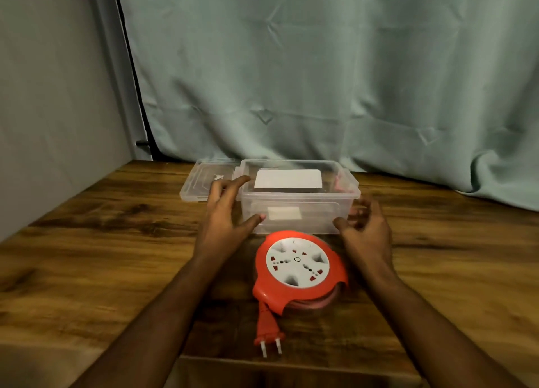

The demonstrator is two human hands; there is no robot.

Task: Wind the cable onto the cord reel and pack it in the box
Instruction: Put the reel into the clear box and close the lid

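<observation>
An orange cord reel [300,268] with a white socket face lies flat on the wooden table, its cable wound inside. Its orange plug [268,333] sticks out toward me, pins pointing at the table's front edge. Just behind the reel stands a clear plastic box [297,195], open at the top, with a white label on its front wall. My left hand [226,212] is at the box's left end, fingers spread, thumb touching the front wall. My right hand [363,227] hovers at the box's right front corner with loosely bent fingers, holding nothing.
The box's clear lid [204,180] lies flat to the left of the box. A pale green curtain [320,81] hangs right behind the table. A grey wall closes the left side. The table's front edge runs just below the plug.
</observation>
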